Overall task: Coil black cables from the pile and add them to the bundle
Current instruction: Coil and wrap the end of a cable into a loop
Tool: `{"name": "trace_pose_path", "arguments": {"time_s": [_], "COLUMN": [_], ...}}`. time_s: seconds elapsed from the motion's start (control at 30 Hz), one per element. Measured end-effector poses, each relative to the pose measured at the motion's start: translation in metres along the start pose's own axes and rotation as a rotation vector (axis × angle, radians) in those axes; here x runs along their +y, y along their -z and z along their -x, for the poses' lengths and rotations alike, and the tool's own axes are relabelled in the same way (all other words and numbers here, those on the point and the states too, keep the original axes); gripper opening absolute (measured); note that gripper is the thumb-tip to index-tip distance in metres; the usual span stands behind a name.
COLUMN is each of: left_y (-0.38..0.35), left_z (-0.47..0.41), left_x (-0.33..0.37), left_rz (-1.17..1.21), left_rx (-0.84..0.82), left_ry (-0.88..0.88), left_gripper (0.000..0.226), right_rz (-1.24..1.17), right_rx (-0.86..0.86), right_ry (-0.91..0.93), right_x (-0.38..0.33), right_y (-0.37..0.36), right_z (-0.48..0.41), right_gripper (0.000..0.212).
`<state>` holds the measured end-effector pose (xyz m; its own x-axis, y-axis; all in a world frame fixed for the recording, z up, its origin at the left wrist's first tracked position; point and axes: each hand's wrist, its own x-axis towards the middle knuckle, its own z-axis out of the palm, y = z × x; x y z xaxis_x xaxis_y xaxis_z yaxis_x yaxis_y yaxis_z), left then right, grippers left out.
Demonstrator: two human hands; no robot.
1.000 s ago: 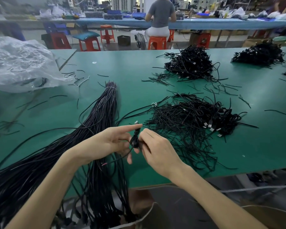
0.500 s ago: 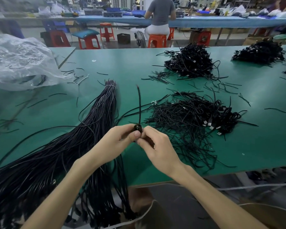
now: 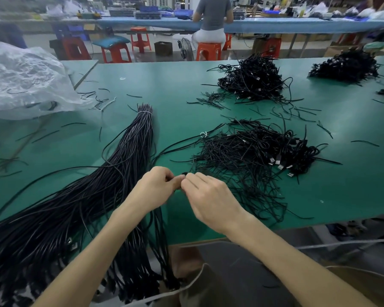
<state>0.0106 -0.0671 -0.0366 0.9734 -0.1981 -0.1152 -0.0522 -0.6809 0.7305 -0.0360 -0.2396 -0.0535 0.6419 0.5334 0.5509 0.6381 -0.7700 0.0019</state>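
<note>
My left hand [image 3: 155, 188] and my right hand [image 3: 205, 196] meet over the green table's front edge, fingers curled around a small coiled black cable [image 3: 184, 174] that barely shows between the fingertips. A long bundle of straight black cables [image 3: 129, 160], tied with a white band near its far tip, lies to the left and spills over the table's front edge. A loose pile of black cables with USB plugs [image 3: 259, 156] lies just right of my hands.
Two more heaps of black cables, one [image 3: 253, 79] at the middle far side and one [image 3: 346, 67] at the far right. A crumpled clear plastic bag [image 3: 24, 83] sits far left. Short black ties scatter the green table [image 3: 175, 89]. A person sits on an orange stool beyond.
The cable end that stood up between my hands half a second ago is gone from sight. Both hands have closed tighter together around the coil, my left fingers curling in.
</note>
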Motion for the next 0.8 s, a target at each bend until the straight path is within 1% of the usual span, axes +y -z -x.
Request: {"name": "trace_pose_path", "arguments": {"time_s": [0.07, 0.13, 0.23, 0.33, 0.43, 0.53, 0.6, 0.67, 0.73, 0.8], "left_y": [0.000, -0.001, -0.002, -0.003, -0.002, 0.012, 0.025, 0.032, 0.032, 0.029], "left_z": [-0.003, -0.004, -0.005, -0.001, 0.010, 0.024, 0.030, 0.033, 0.032, 0.029], "left_x": [0.001, 0.003, 0.010, 0.019, 0.028, 0.031, 0.029, 0.027, 0.027, 0.027], "left_rz": [0.004, -0.039, -0.055, 0.039, 0.204, 0.422, 0.413, 0.371, 0.308, 0.307], "left_rx": [-0.061, -0.088, -0.076, -0.037, -0.043, -0.164, -0.263, -0.324, -0.260, -0.168], "left_ry": [0.068, 0.098, 0.072, 0.028, -0.039, -0.177, -0.277, -0.345, -0.402, -0.435], "left_gripper": [0.027, 0.018, 0.015, 0.016, 0.014, 0.034, 0.043, 0.048, 0.049, 0.044], "right_rz": [0.084, 0.142, 0.169, 0.115, 0.004, -0.143, -0.240, -0.295, -0.334, -0.348], "right_rx": [-0.060, -0.108, -0.098, -0.038, 0.001, 0.033, 0.062, 0.089, 0.111, 0.133], "right_ry": [0.091, 0.149, 0.153, 0.063, -0.086, -0.226, -0.305, -0.332, -0.331, -0.317], "right_x": [0.001, 0.003, 0.009, 0.014, 0.012, 0.012, 0.015, 0.016, 0.014, 0.012], "right_y": [0.001, 0.004, 0.010, 0.013, 0.015, 0.019, 0.023, 0.026, 0.028, 0.029], "right_z": [0.003, 0.004, 0.003, 0.003, 0.003, 0.005, 0.007, 0.007, 0.006, 0.004], "right_gripper": [0.016, 0.020, 0.021, 0.015, 0.009, 0.009, 0.009, 0.009, 0.011, 0.012]}}
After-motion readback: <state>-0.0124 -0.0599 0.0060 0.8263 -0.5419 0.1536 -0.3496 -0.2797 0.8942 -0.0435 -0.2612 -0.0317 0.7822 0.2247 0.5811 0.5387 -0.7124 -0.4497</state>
